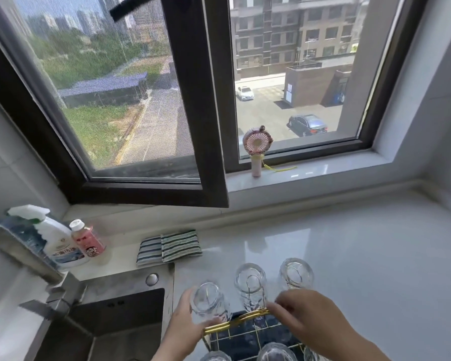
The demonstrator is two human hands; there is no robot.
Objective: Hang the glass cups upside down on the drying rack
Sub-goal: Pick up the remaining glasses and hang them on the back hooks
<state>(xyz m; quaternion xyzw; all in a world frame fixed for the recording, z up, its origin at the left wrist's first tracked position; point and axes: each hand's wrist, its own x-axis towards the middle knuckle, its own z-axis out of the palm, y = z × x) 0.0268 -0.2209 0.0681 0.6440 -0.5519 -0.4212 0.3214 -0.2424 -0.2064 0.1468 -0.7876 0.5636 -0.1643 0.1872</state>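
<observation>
A drying rack (pixel 235 321) with a gold handle and dark blue tray stands at the bottom centre of the counter. Three clear glass cups hang upside down on its far pegs: left cup (pixel 208 300), middle cup (pixel 250 282), right cup (pixel 296 273). My left hand (pixel 185 324) is wrapped around the left cup's side. My right hand (pixel 307 316) reaches over the rack, fingertips at the gold handle, holding nothing that I can see. More upturned cups (pixel 276 353) show at the bottom edge.
A steel sink (pixel 120 327) and faucet (pixel 24 246) lie to the left. A spray bottle (pixel 60 241), pink drink bottle (pixel 87 239) and striped cloths (pixel 169 246) sit behind the sink. A small pink fan (pixel 257 149) stands on the window sill. An open window sash (pixel 203 126) overhangs the counter.
</observation>
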